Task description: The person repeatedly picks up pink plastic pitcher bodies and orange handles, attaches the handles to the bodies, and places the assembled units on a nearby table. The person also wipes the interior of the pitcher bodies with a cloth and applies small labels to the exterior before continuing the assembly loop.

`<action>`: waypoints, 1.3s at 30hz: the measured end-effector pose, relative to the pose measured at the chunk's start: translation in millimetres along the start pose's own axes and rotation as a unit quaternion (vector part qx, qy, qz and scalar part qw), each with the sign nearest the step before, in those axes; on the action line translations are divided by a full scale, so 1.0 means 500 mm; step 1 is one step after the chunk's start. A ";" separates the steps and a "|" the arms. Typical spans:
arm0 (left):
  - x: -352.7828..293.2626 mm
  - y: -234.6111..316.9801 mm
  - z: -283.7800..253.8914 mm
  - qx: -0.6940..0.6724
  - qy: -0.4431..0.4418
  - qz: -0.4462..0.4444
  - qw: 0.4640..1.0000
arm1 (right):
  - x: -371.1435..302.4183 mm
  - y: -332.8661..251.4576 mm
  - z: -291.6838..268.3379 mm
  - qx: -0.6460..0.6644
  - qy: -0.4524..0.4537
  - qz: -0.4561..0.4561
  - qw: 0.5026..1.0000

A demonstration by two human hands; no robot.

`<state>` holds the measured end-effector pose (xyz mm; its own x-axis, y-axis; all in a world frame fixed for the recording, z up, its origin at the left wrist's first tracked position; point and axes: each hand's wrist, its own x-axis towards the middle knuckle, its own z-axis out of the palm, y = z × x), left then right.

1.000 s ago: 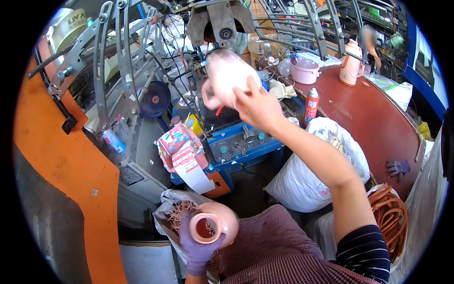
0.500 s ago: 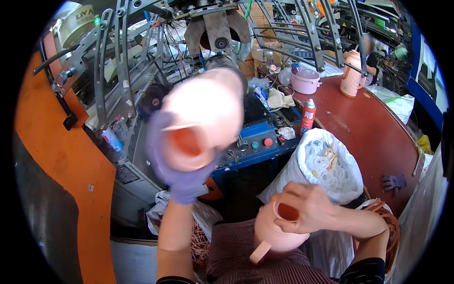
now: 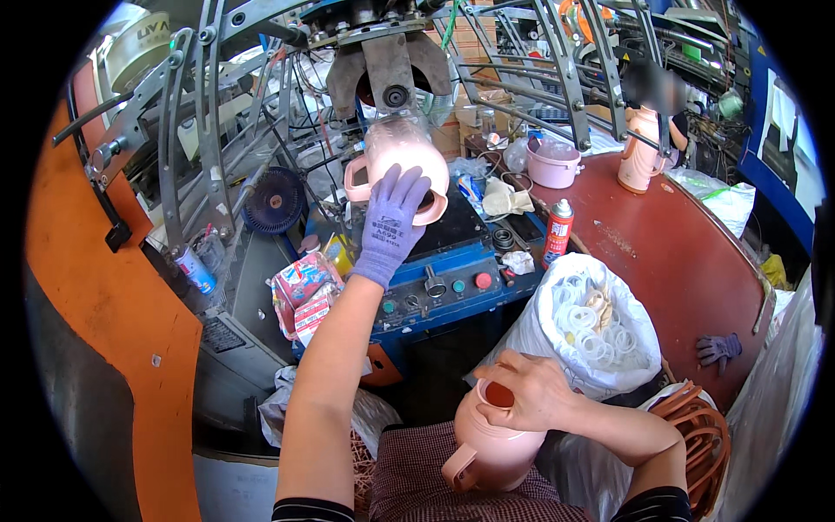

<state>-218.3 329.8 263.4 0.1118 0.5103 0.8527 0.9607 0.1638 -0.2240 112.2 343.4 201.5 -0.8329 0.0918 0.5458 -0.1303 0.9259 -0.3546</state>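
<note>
My left hand (image 3: 396, 217), in a purple knit glove, reaches forward to the machine and grips a pink plastic thermos shell (image 3: 398, 150) by its open mouth end. That shell lies tilted below a dark metal clamp head (image 3: 391, 76), its handle out to the left. Bare, my right hand (image 3: 531, 391) holds a second pink thermos shell (image 3: 496, 452) over my lap, with fingers bent at its round opening. This one's handle points down and left, and its inside looks orange-red.
A blue control panel (image 3: 426, 291) with buttons sits below the far shell. To the right are a white bag (image 3: 522, 317) of clear rings, a red spray can (image 3: 558, 230), a pink bucket (image 3: 553, 165) and a thermos (image 3: 639, 152) on a red-brown table (image 3: 644, 252). A person stands beyond it.
My left hand has carried its shell forward, up and slightly right to beneath the clamp head. My right hand and its shell have shifted slightly left and down in the picture.
</note>
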 end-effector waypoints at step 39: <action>-0.208 0.326 -0.240 -0.528 -0.380 -0.198 0.733 | -0.297 0.147 -0.593 -0.443 0.327 0.358 0.754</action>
<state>-42.7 202.2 194.8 -0.0175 0.9880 0.1535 0.5847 -0.1144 0.8032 385.7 506.2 319.3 -0.0377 0.5766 0.8162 0.8784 0.4085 -0.2480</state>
